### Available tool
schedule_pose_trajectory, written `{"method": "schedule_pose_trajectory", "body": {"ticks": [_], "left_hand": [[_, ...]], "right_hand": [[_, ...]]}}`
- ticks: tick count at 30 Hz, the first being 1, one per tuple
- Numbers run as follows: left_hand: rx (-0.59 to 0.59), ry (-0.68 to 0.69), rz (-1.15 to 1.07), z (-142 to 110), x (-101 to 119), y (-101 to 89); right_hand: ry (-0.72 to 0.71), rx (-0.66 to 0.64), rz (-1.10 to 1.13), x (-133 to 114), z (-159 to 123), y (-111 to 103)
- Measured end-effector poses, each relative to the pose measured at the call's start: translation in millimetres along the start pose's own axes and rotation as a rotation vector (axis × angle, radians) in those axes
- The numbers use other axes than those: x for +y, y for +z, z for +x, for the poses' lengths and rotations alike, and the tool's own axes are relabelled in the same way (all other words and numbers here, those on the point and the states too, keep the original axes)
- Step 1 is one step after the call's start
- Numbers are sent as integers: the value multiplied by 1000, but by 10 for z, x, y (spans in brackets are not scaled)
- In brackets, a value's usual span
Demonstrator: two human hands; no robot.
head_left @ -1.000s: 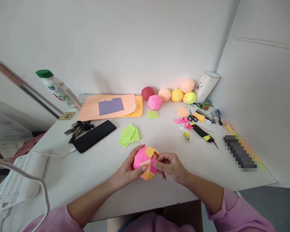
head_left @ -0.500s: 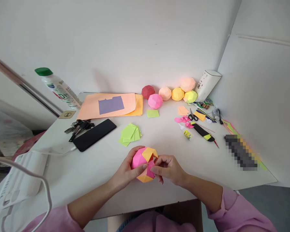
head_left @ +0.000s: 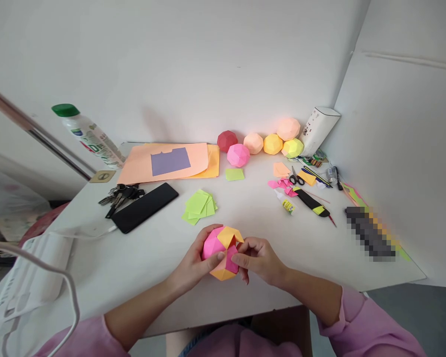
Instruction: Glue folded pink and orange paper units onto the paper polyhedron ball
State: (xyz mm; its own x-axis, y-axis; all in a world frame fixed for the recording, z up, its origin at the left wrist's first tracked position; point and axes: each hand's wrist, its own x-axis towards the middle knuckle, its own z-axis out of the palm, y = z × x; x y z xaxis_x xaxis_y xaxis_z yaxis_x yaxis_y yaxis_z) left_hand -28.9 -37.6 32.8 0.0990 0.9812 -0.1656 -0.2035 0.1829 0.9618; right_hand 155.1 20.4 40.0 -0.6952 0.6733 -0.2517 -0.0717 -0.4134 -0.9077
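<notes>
A faceted paper ball (head_left: 214,244) in pink and orange is held above the front of the table, with a gap at its upper right. My left hand (head_left: 195,259) wraps around its left side, thumb on the front. At the right, my right hand (head_left: 259,259) pinches a pink flap at the edge of the gap between thumb and fingers. Just beyond the ball lies a loose pile of lime-green paper squares (head_left: 199,206). Finished-looking paper balls stand by the wall: a pink one (head_left: 238,155), a dark red one (head_left: 227,141), and several in peach, orange and yellow.
Left on the white table (head_left: 141,267) are a black phone (head_left: 144,208), keys (head_left: 121,195), a bottle (head_left: 91,139) and a white power strip (head_left: 33,270). Coloured sheets (head_left: 134,166) lie at the back. Right are scissors (head_left: 296,178), a glue bottle (head_left: 285,203) and a black-and-green cutter (head_left: 312,202).
Almost nothing differs. My right fingers have shifted very slightly at the gap, and the ball stays in both hands.
</notes>
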Motion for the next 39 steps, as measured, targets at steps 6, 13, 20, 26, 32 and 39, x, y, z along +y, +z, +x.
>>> {"method": "schedule_pose_trajectory", "body": {"ticks": [6, 13, 20, 26, 32, 39], "left_hand": [[-16, -3, 1, 12, -8, -7], [-20, 1, -3, -5, -7, -10], [-18, -1, 19, -3, -23, -9], [-37, 8, 59, -1, -19, -5], [-62, 22, 64, 0, -44, 0], [-43, 15, 82, -11, -22, 13]], "right_hand": [[10, -5, 23, -3, 4, 4], [18, -12, 21, 1, 0, 13], [42, -68, 25, -12, 4, -6], [69, -100, 11, -13, 12, -25], [80, -91, 4, 19, 28, -45], [73, -81, -11, 16, 24, -40]]}}
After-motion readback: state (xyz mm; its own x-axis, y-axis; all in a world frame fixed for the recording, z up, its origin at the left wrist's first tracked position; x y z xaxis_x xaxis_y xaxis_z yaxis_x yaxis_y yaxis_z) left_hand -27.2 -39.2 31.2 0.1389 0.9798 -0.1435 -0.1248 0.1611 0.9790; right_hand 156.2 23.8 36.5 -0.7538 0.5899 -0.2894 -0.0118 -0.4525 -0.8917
